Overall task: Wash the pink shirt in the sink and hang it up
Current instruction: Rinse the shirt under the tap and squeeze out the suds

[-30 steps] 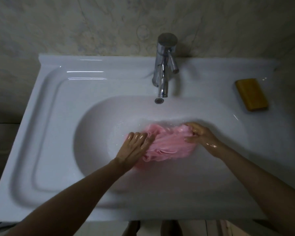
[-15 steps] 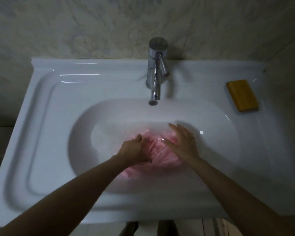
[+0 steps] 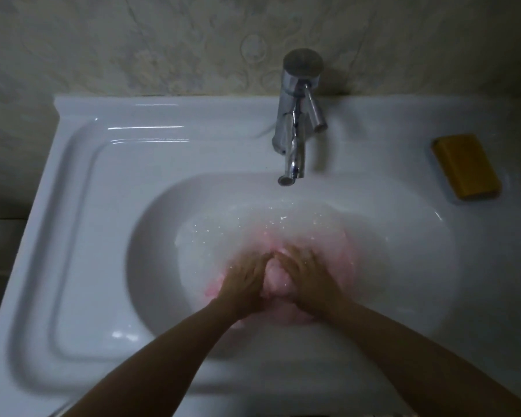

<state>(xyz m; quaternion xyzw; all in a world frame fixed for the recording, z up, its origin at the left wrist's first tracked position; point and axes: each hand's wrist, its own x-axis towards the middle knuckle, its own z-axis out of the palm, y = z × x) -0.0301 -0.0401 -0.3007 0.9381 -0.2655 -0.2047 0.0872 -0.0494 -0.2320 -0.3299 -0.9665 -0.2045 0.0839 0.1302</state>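
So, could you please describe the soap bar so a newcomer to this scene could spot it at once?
Start at the white sink and find the chrome faucet at its back edge. On the flat ledge to the right of it lies the soap bar. It is the only yellow-orange block, well apart from the pink shirt in the basin.

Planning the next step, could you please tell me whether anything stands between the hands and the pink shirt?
Nothing visible does: the left hand and right hand are on the pink shirt in the sink, though blur hides their grip.
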